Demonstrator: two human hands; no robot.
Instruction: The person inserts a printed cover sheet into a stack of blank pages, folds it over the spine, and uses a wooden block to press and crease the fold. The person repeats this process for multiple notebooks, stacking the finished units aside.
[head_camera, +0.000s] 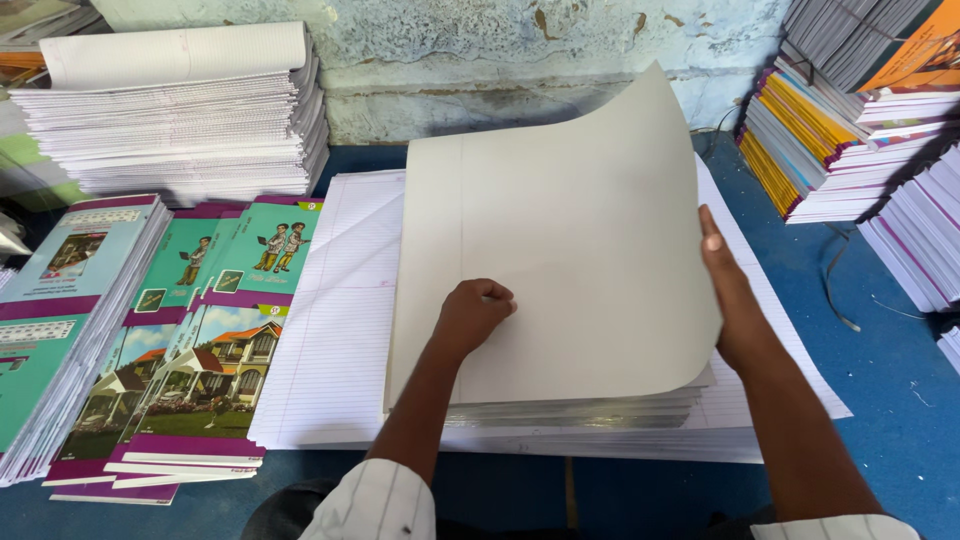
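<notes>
sheet (580, 250) — plain grey, rt edge curled

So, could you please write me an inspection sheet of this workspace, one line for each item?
Surface: blue table top, mostly covered.
Job's things: grey card sheet curling up off a grey card stack, which lies on ruled paper sheets.
Clutter: printed booklet covers fanned at left; folded ruled paper pile behind; bound notebooks at right.
Grippers: left hand fisted, pressing on the sheet; right hand holds its right edge.
Cables: dark cord on the table at right.
Surroundings: worn pale blue wall.
</notes>
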